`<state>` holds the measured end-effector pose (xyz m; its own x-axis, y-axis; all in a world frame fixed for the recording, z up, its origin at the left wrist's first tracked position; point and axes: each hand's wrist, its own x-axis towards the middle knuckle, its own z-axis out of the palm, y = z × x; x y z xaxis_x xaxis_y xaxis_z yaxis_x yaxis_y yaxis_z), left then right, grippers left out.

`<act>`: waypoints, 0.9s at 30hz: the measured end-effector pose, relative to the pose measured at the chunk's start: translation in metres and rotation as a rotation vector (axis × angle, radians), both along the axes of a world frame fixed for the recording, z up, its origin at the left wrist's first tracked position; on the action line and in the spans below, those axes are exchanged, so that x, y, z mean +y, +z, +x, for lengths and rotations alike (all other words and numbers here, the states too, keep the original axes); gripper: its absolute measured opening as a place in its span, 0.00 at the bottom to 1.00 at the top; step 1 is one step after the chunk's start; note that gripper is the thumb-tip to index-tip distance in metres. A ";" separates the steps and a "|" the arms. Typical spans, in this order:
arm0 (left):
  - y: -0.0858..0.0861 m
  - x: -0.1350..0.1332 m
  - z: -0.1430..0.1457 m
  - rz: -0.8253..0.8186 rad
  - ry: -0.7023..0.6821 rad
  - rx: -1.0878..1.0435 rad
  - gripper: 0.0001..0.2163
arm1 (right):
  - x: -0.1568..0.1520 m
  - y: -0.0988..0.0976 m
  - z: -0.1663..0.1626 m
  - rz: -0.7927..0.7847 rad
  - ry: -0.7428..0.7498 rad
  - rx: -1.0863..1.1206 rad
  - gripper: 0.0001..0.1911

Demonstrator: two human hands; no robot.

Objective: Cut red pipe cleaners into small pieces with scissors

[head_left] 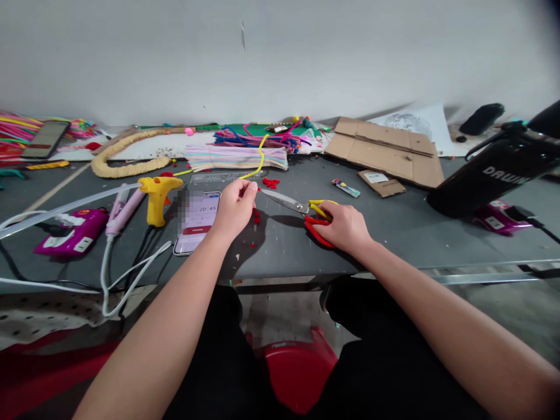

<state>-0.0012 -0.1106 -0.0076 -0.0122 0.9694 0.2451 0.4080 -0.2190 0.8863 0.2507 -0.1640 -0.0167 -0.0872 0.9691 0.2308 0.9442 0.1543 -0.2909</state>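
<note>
Since your hands meet at the near edge of the table (394,233), all stays in reach
Left hand (234,210): pinches the pipe cleaner (261,157) by its near end, so it arches up steady
Right hand (345,226): closed through the scissors (286,202) handles, blades aimed at that pinch
Phone (199,224): flat beside your left wrist, screen up

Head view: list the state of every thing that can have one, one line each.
left hand: pinched shut on the yellow pipe cleaner
right hand: closed around the handles of the scissors
scissors: blades together, lying low
yellow pipe cleaner: bent, near end held
smartphone: screen lit, lying flat
glue gun: standing upright, corded
cardboard: flattened
</note>
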 end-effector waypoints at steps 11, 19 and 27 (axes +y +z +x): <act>0.000 0.000 -0.001 0.016 -0.037 -0.016 0.13 | 0.000 0.003 -0.001 -0.035 -0.002 0.009 0.16; -0.004 0.002 -0.002 0.026 -0.031 -0.018 0.11 | 0.000 0.003 0.000 -0.036 0.014 0.006 0.16; -0.005 0.003 -0.003 0.040 -0.036 -0.017 0.10 | 0.000 0.002 0.000 -0.039 0.010 -0.001 0.16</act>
<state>-0.0039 -0.1075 -0.0127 0.0177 0.9586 0.2841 0.3841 -0.2689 0.8833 0.2510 -0.1635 -0.0145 -0.0970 0.9764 0.1929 0.9431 0.1521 -0.2958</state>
